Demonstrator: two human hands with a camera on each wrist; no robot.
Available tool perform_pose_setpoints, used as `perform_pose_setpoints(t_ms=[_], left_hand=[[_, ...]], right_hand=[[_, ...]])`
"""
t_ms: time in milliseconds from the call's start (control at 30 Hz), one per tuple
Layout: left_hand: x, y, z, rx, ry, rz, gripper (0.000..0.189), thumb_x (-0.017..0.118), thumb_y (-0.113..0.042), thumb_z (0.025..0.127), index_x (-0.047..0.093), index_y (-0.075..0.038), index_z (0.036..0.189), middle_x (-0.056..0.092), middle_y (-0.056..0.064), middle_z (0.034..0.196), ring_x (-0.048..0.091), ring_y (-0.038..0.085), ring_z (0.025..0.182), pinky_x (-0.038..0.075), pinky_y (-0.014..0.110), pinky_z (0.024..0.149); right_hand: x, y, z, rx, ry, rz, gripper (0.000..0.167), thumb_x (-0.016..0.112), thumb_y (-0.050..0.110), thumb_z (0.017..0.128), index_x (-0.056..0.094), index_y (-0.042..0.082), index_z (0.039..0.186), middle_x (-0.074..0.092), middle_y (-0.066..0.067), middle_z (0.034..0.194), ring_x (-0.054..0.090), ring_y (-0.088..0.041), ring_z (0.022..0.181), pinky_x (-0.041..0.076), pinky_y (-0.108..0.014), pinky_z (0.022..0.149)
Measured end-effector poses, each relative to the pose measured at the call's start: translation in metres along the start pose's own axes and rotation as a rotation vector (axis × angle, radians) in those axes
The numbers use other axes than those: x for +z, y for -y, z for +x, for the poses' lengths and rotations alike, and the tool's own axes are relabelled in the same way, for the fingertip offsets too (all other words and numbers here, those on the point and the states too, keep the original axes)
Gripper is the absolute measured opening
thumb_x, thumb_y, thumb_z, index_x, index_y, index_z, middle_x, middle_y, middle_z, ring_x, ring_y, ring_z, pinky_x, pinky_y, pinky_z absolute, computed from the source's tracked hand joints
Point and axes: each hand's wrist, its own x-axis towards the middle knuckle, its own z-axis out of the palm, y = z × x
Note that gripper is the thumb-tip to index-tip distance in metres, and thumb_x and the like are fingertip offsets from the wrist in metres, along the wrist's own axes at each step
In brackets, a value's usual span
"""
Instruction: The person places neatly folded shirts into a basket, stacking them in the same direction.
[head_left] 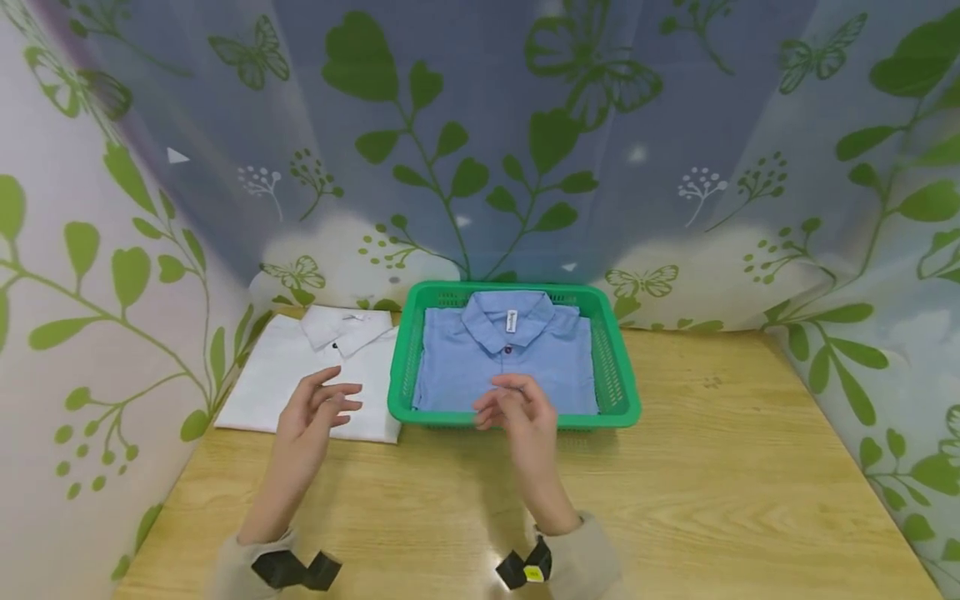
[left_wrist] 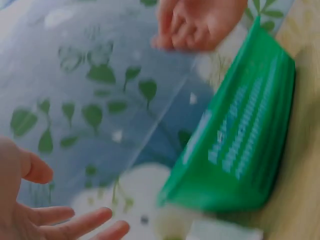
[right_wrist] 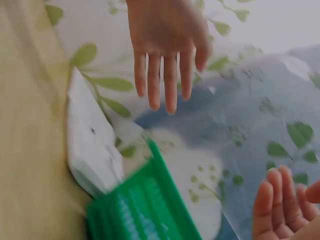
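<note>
A folded blue shirt (head_left: 450, 367), collar at the far side, lies in a green plastic basket (head_left: 626, 400). Left of the basket a folded white shirt (head_left: 270, 375) rests on the table, its collar also away from me. My left hand (head_left: 307, 417) hovers over the white shirt's near part, fingers spread and holding nothing. The right hand (head_left: 525, 417) is raised over the basket's near rim, fingers relaxed and loosely bent, with nothing in them. In the left wrist view the basket's slotted side (left_wrist: 240, 135) shows; the right wrist view has the white shirt (right_wrist: 92, 135) beside it.
The wood-grain table (head_left: 720, 467) extends right and in front of the basket. A curtain (head_left: 480, 167) with leaves and butterflies hangs right behind the basket, with patterned side walls (head_left: 90, 317) to the left and right. Dark wrist devices (head_left: 296, 570) sit at both sleeves.
</note>
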Motion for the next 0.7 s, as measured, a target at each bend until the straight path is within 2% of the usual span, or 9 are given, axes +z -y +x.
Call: perform_pose_setpoints(t_ms=[100, 167, 233, 300, 400, 500, 600, 700], left_hand=[[-0.018, 0.015, 0.0, -0.079, -0.098, 0.024, 0.034, 0.041, -0.013, 0.106, 0.047, -0.001, 0.137, 0.069, 0.012, 0.117, 0.066, 0.006, 0.094, 0.052, 0.021, 0.08], [-0.03, 0.026, 0.001, -0.153, -0.167, 0.042, 0.034, 0.04, -0.017, 0.106, 0.048, -0.003, 0.136, 0.069, 0.003, 0.114, 0.065, 0.007, 0.095, 0.051, 0.021, 0.081], [-0.042, 0.037, 0.003, -0.211, -0.238, 0.062, 0.035, 0.04, -0.019, 0.106, 0.049, -0.002, 0.135, 0.068, 0.001, 0.114, 0.062, 0.008, 0.097, 0.048, 0.019, 0.082], [-0.051, 0.049, 0.005, -0.254, -0.31, 0.105, 0.037, 0.04, -0.021, 0.106, 0.051, -0.002, 0.135, 0.066, 0.003, 0.117, 0.058, 0.007, 0.101, 0.044, 0.018, 0.083], [-0.062, 0.067, 0.006, -0.29, -0.4, 0.165, 0.039, 0.04, -0.022, 0.105, 0.05, 0.0, 0.136, 0.06, 0.012, 0.125, 0.05, 0.007, 0.105, 0.038, 0.019, 0.083], [-0.071, 0.082, 0.005, -0.326, -0.47, 0.214, 0.041, 0.04, -0.021, 0.104, 0.049, 0.001, 0.138, 0.054, 0.014, 0.13, 0.045, 0.011, 0.106, 0.036, 0.024, 0.082], [-0.077, 0.094, 0.005, -0.343, -0.492, 0.231, 0.044, 0.04, -0.021, 0.103, 0.047, 0.001, 0.141, 0.049, 0.018, 0.136, 0.043, 0.02, 0.103, 0.035, 0.032, 0.083], [-0.083, 0.106, 0.007, -0.328, -0.473, 0.24, 0.049, 0.041, -0.02, 0.101, 0.042, 0.003, 0.144, 0.042, 0.026, 0.143, 0.042, 0.033, 0.117, 0.036, 0.044, 0.098]], right_hand=[[0.016, -0.012, -0.012, -0.066, 0.092, -0.025, 0.015, 0.047, -0.003, 0.099, 0.057, -0.014, 0.101, 0.065, -0.028, 0.079, 0.066, -0.016, 0.064, 0.058, -0.033, 0.062], [0.025, -0.021, -0.02, -0.078, 0.159, -0.031, 0.016, 0.048, -0.004, 0.098, 0.057, -0.016, 0.1, 0.063, -0.035, 0.081, 0.067, -0.014, 0.066, 0.059, -0.034, 0.063], [0.034, -0.032, -0.026, -0.076, 0.223, -0.037, 0.016, 0.048, -0.005, 0.098, 0.058, -0.017, 0.1, 0.062, -0.038, 0.086, 0.068, -0.014, 0.072, 0.059, -0.035, 0.066], [0.041, -0.044, -0.032, -0.061, 0.281, -0.045, 0.017, 0.048, -0.005, 0.098, 0.06, -0.017, 0.103, 0.063, -0.037, 0.094, 0.069, -0.017, 0.081, 0.059, -0.039, 0.073], [0.05, -0.061, -0.038, -0.008, 0.343, -0.075, 0.021, 0.05, -0.006, 0.097, 0.06, -0.015, 0.112, 0.062, -0.034, 0.116, 0.065, -0.026, 0.105, 0.054, -0.045, 0.09], [0.056, -0.075, -0.044, 0.092, 0.392, -0.118, 0.032, 0.052, -0.004, 0.096, 0.055, -0.011, 0.128, 0.049, -0.029, 0.14, 0.049, -0.036, 0.13, 0.04, -0.053, 0.106], [0.061, -0.086, -0.048, 0.19, 0.416, -0.159, 0.046, 0.053, 0.0, 0.097, 0.045, -0.006, 0.141, 0.03, -0.026, 0.155, 0.026, -0.039, 0.144, 0.025, -0.057, 0.114], [0.064, -0.093, -0.049, 0.279, 0.396, -0.181, 0.055, 0.054, 0.005, 0.097, 0.036, -0.001, 0.149, 0.02, -0.023, 0.16, 0.013, -0.039, 0.148, 0.018, -0.056, 0.117]])
